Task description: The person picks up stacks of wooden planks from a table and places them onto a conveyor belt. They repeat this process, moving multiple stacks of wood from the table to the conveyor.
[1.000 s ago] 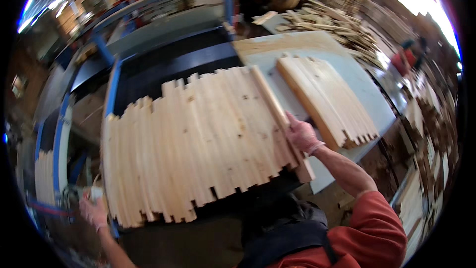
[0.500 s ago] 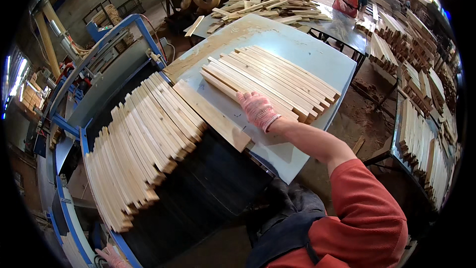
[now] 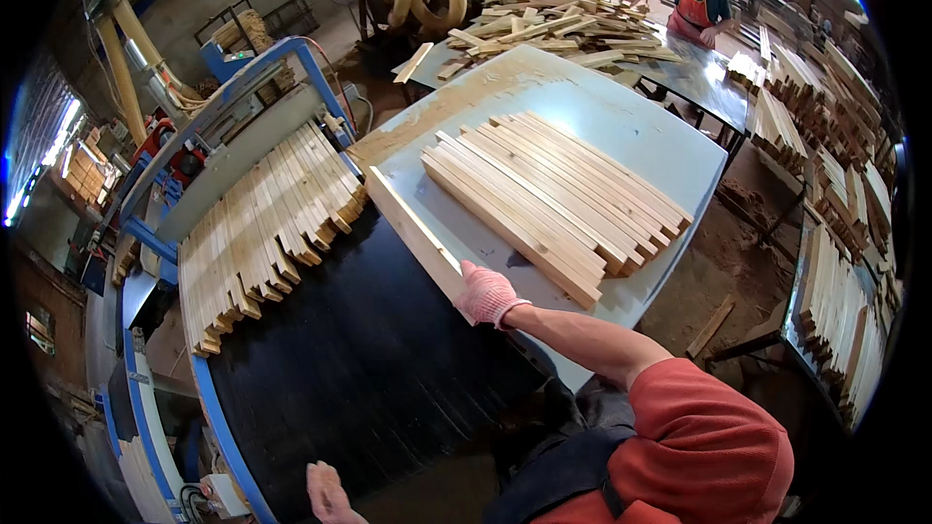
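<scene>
My right hand point(image 3: 488, 295), in a pinkish-white knit glove, grips the near end of a wide pale board point(image 3: 416, 233). The board stands tilted on edge along the border between the black conveyor belt point(image 3: 369, 359) and the light-blue tabletop point(image 3: 670, 150). Just right of it a bundle of wooden strips point(image 3: 553, 199) lies side by side on that tabletop. At the lower edge, my left hand point(image 3: 328, 492) is over the belt's near part, holding nothing, its fingers stretched out. A row of wooden strips point(image 3: 272, 223) rests on the belt's far end, against the machine.
A blue machine frame point(image 3: 223, 87) arches over the belt's far end, and a blue rail point(image 3: 228, 437) edges its left side. Scrap wood point(image 3: 553, 29) is heaped behind the table. A co-worker point(image 3: 694, 0) stands at the back right; stacked strips point(image 3: 825, 311) line the right.
The strips on the belt have shifted away toward the machine. My right hand has gone from the bundle to the wide board, now tipped up. My left hand has moved right from the rail.
</scene>
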### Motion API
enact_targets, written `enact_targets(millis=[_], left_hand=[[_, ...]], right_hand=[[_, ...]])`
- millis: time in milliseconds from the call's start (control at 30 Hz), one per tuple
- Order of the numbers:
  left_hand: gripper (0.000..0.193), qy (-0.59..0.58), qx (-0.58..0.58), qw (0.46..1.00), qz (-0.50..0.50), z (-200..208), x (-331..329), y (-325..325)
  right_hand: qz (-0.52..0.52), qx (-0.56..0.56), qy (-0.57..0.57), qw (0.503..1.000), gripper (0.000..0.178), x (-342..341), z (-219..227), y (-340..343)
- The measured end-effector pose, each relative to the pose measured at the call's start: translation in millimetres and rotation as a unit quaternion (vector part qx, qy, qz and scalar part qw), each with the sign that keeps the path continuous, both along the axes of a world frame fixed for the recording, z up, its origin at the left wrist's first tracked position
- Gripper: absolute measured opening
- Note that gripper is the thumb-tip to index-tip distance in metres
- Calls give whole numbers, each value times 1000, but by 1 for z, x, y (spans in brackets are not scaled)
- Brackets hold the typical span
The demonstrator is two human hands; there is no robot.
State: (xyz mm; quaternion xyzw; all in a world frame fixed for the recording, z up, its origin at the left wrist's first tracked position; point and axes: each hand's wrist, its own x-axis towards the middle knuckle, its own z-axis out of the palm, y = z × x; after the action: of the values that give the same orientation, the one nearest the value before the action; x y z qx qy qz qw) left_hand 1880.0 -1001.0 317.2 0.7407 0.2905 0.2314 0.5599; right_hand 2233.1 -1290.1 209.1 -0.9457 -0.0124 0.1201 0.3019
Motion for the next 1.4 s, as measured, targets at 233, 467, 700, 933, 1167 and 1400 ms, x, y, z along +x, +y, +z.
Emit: enact_targets(millis=[233, 467, 700, 933, 1167, 1400], left_hand=[[39, 8, -67, 997, 46, -61, -54, 5], [40, 58, -18, 998, 15, -82, -56, 11], [44, 52, -132, 985, -102, -41, 39, -49], [60, 15, -270, 829, -489, -89, 125, -150], [54, 149, -344, 686, -624, -76, 168, -395], [51, 241, -292, 478, -793, -96, 189, -672]], right_hand=[[30, -58, -139, 988, 27, 104, 9, 40], [-89, 213, -335, 913, 68, 261, 38, 148], [133, 233, -271, 924, 47, 171, -2, 128], [440, 325, 68, 834, 25, -42, 23, -65], [211, 434, 65, 873, 24, -179, 74, -383], [-144, 483, 15, 863, 68, -302, -5, -615]])
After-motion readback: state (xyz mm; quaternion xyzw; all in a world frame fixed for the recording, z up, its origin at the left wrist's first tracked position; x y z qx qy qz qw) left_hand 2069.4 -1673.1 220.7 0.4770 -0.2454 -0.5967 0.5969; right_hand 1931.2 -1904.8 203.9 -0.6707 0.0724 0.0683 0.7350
